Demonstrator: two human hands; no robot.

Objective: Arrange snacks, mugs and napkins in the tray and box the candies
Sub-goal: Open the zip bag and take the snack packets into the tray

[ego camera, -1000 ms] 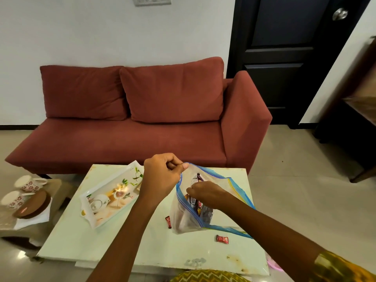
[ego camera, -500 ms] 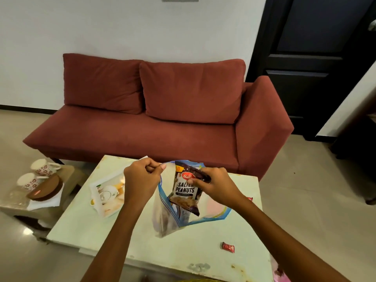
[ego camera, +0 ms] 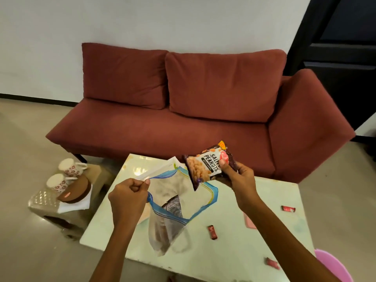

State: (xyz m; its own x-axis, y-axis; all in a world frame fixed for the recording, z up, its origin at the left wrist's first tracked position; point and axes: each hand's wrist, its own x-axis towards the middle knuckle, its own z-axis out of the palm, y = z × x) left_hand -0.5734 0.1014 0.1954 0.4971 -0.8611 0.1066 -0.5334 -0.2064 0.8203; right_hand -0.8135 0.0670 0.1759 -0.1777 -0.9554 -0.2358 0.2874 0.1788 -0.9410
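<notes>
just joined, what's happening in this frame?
A person is unpacking a clear zip bag over a pale green table. The left hand pinches the bag's blue rim open, while the right hand holds a salted peanuts packet clear above the opening. At least one more packet is inside the bag. Three red candies lie loose on the table. Two floral mugs and a brown round box wait on a low side stool.

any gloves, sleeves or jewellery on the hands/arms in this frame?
No gloves, rings, watch or bands visible. The left hand and right hand are bare, and both forearms are uncovered down to the frame's bottom edge. No sleeve shows in this frame; anything worn higher up the arms is out of view.
</notes>
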